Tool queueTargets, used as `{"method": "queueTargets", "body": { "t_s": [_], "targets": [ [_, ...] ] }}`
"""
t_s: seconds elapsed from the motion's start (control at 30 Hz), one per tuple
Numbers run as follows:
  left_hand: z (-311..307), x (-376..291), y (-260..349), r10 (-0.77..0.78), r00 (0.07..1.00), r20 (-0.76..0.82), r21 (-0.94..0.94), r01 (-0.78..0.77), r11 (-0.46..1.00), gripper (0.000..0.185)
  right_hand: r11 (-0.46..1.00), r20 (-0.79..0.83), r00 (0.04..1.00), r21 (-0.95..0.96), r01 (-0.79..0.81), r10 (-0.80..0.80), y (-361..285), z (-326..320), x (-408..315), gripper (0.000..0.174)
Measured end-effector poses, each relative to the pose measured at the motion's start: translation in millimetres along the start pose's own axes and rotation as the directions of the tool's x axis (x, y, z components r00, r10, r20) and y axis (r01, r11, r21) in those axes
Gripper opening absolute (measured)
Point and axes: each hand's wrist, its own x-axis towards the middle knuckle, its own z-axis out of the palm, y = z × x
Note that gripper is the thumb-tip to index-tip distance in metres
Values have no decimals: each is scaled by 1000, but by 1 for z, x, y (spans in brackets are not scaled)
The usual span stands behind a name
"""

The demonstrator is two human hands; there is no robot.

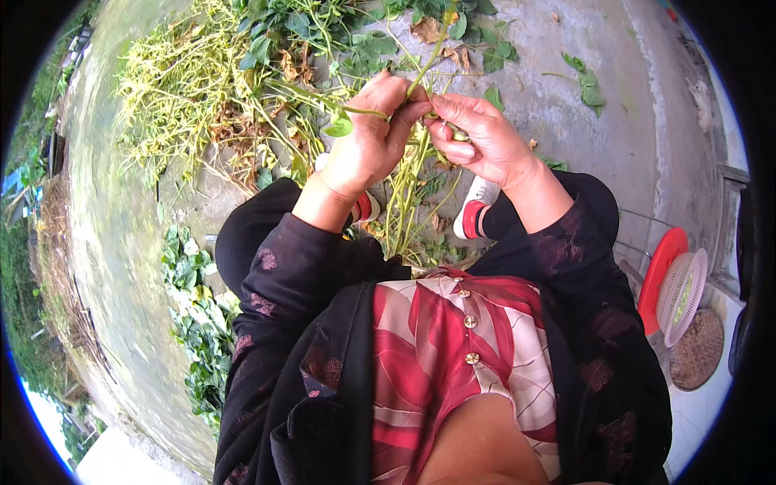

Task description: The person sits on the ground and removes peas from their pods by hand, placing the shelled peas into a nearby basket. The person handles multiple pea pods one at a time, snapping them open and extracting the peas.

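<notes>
My left hand [373,130] is closed around a green plant stem [431,60], which rises above the knuckles; a thinner stalk with a small green leaf [338,123] sticks out beside it. Right against its fingertips, my right hand [476,130] pinches at the stem and has green pods [456,131] tucked in its curled fingers. Below both hands, between my shoes, more long yellow-green stalks [407,197] reach down towards my lap. The fingers partly hide the spot where the hands meet.
A large heap of stripped-looking yellowish stalks [176,91] lies on the concrete at upper left, with leafy green plants [297,27] beside it. More leaves [197,321] lie at left. At right are a red stool [658,273], a pale plastic basket [673,315] holding green pieces, and a woven round tray [697,351].
</notes>
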Motion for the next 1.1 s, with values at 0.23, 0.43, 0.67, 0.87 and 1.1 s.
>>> {"method": "queueTargets", "body": {
  "t_s": [0.23,0.43,0.67,0.87,1.1],
  "targets": [
    [-4,0,2,-81,996,-47,-133,74,988,7,995,57,996,-69,68,-64,1,-1,-3,20],
    [-2,-5,7,-388,912,129,-481,400,780,11,984,-71,996,-173,37,-50,-2,5,-9,17],
    [-9,-2,-3,-419,894,156,-464,441,768,18,910,-154,974,-404,92,-167,-39,-5,-42,24],
    [-16,-2,-14,-518,856,5,-497,451,741,21,894,-339,829,-238,381,-444,-84,-52,-152,32],
    [-14,-6,-13,-617,787,-19,-799,359,482,20,575,-657,-10,-667,474,-754,-140,-111,-402,18]
  ]
}}
